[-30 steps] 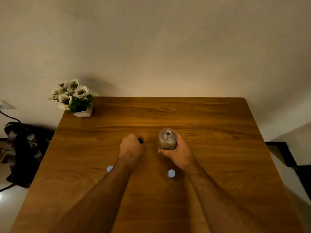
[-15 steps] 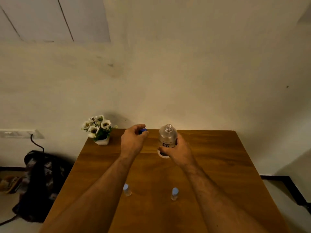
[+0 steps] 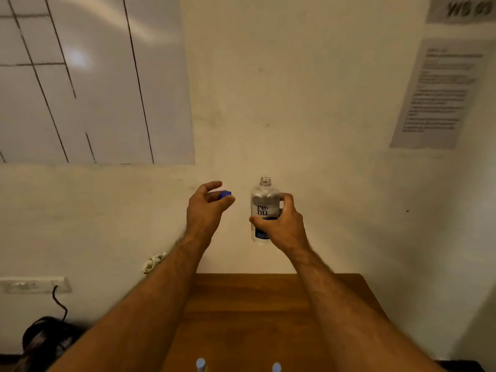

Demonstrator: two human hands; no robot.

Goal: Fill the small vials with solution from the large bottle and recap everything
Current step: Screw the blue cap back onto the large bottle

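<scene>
My right hand (image 3: 281,226) grips the large clear bottle (image 3: 263,200) around its label and holds it upright in the air, well above the wooden table (image 3: 249,318). The bottle's neck is uncapped. My left hand (image 3: 206,208) is raised beside it to the left and pinches the blue cap (image 3: 225,194) between thumb and fingers. Two small vials with pale blue caps, one on the left (image 3: 200,365) and one on the right (image 3: 276,367), stand on the table at the bottom edge of the view, between my forearms.
A flower pot (image 3: 154,263) peeks out behind my left forearm at the table's far left corner. A dark bag (image 3: 45,336) lies on the floor to the left, below a wall socket with a cable. Printed sheets hang on the wall at right.
Both hands have risen from the table, lifting the bottle and the blue cap into the air. The view has tilted upward, so the vials slid to the bottom edge.
</scene>
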